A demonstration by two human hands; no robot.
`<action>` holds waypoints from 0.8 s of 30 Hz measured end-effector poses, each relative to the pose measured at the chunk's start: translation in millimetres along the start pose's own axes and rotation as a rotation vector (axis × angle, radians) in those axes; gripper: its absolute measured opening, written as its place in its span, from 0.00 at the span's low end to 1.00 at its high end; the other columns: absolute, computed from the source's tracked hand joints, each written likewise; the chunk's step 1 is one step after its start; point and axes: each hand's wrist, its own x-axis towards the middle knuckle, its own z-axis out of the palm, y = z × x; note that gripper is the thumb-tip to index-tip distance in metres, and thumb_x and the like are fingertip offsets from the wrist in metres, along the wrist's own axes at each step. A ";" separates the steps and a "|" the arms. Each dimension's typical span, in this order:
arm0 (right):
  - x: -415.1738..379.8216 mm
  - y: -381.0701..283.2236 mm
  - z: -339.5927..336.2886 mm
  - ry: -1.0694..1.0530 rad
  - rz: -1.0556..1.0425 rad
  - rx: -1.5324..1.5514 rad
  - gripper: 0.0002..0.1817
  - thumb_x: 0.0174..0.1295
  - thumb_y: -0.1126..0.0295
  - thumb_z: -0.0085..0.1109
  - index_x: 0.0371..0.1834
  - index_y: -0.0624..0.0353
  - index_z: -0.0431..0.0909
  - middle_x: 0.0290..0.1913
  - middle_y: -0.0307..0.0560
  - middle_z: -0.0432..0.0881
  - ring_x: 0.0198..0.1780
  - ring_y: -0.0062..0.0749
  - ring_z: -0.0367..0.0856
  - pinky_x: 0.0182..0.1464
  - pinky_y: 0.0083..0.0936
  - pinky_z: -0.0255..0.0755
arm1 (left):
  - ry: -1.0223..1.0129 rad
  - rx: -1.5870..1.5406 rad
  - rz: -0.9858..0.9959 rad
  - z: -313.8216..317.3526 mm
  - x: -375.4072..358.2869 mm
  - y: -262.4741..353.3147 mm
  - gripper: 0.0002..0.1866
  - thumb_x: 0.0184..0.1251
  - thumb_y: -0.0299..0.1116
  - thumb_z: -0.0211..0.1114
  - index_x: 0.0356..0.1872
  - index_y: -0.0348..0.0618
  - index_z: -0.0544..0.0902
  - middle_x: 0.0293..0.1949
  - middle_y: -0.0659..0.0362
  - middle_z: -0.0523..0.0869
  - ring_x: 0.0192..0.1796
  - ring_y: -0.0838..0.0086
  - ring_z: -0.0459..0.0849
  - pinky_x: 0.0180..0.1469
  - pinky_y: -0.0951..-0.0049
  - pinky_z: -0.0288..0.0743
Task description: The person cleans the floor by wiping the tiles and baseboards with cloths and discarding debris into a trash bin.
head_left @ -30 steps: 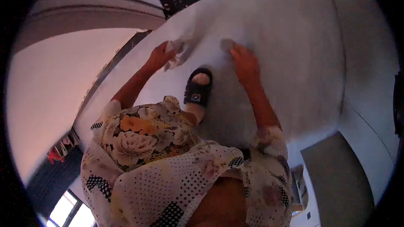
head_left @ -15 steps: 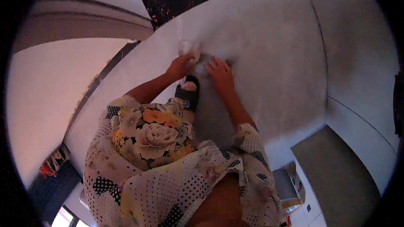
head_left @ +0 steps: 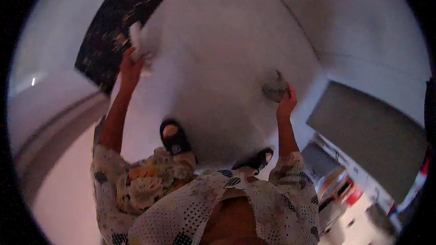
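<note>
Nearest the camera, a floral and dotted garment (head_left: 181, 199) is being worn by the person. Just beyond it, two black slippers are showing, the left slipper (head_left: 172, 138) and the right slipper (head_left: 260, 159), both at the lower edge of a big white sheet (head_left: 218, 63). Whether that edge is being stood on can't be told.

The sheet is being held wide, approx. between the two raised arms. It is filling the mid of the view and hiding the floor beyond the feet.

A grey-looking bunched corner (head_left: 274, 88) is being pinched by the right hand (head_left: 286, 104), w/ the fingers closed round it. Further off, at the far left, the other corner (head_left: 136, 38) is being gripped by the left hand (head_left: 131, 66), fingers pressed together on the cloth. The single fingers are too blurred to be counted. The hands are well apart, and the cloth between them looks stretched but not quite flat.

Judged from this, the step in hand is spreading or shaking out the sheet by two corners, prob. before it is folded or laid down. The next move would call for both grips to be kept firm, the top edge to be kept level, and the lower edge to be kept clear of the slippers so it isn't being trodden on or dragged.

Beyond the left hand, a dark marbled panel (head_left: 109, 22) is being partly covered by the sheet. At right, a grey cabinet (head_left: 368, 131) is showing, w/ blurred red and white items (head_left: 347, 190) below it.
</note>
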 end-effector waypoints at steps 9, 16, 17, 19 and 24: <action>-35.3 60.3 -147.5 -0.203 0.259 -0.106 0.13 0.64 0.76 0.49 0.51 0.60 0.77 0.43 0.42 0.82 0.43 0.26 0.79 0.48 0.24 0.72 | -0.811 0.648 0.707 152.2 130.9 21.7 0.21 0.58 0.25 0.57 0.55 0.43 0.72 0.56 0.49 0.75 0.54 0.56 0.78 0.55 0.61 0.72; -113.5 -158.9 -199.1 -0.136 0.470 -0.494 0.13 0.63 0.77 0.46 0.48 0.61 0.78 0.41 0.43 0.83 0.40 0.22 0.78 0.46 0.22 0.72 | -1.150 1.254 1.056 278.7 128.8 46.3 0.20 0.64 0.35 0.53 0.56 0.41 0.73 0.58 0.52 0.75 0.55 0.57 0.77 0.60 0.56 0.67; -132.8 -161.4 -207.0 -0.094 0.498 -0.424 0.14 0.63 0.78 0.46 0.48 0.61 0.78 0.41 0.43 0.83 0.40 0.22 0.78 0.46 0.23 0.72 | -1.163 1.336 1.094 280.4 132.8 34.4 0.19 0.64 0.35 0.52 0.56 0.41 0.73 0.58 0.52 0.75 0.56 0.57 0.77 0.60 0.56 0.67; -169.8 -97.2 -248.8 0.032 0.524 -0.315 0.15 0.61 0.79 0.45 0.48 0.61 0.78 0.41 0.43 0.83 0.41 0.22 0.78 0.47 0.22 0.72 | -1.331 1.310 0.913 312.0 134.6 5.3 0.21 0.65 0.34 0.52 0.58 0.40 0.72 0.58 0.51 0.75 0.56 0.58 0.77 0.61 0.56 0.66; -277.3 91.2 -241.1 0.659 0.579 -0.301 0.17 0.59 0.77 0.46 0.51 0.59 0.77 0.46 0.48 0.82 0.48 0.30 0.79 0.53 0.28 0.71 | -1.222 1.460 1.163 297.4 119.8 21.1 0.25 0.64 0.31 0.53 0.63 0.36 0.66 0.57 0.50 0.76 0.56 0.59 0.77 0.58 0.57 0.70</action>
